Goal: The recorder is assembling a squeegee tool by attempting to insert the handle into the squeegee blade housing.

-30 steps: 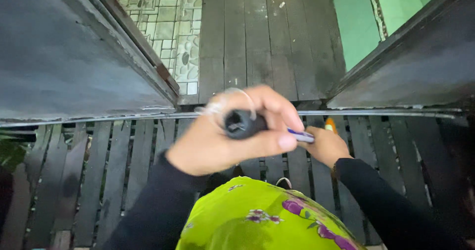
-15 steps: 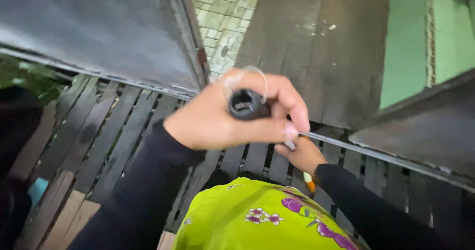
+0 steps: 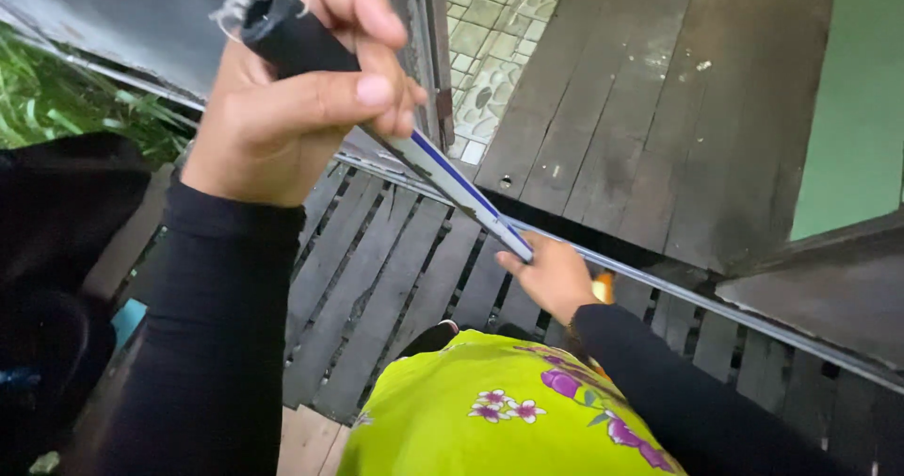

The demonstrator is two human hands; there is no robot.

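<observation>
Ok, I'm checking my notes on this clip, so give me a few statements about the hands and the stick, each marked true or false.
1. The left hand grips the black handle of a long stick. True.
2. The right hand is on the lower part of the white and blue shaft. True.
3. The slatted floor is bright red plastic. False: it is dark wooden slats.
4. The sleeves are white. False: they are black.
5. The yellow-green cloth bears purple flowers. True.
</observation>
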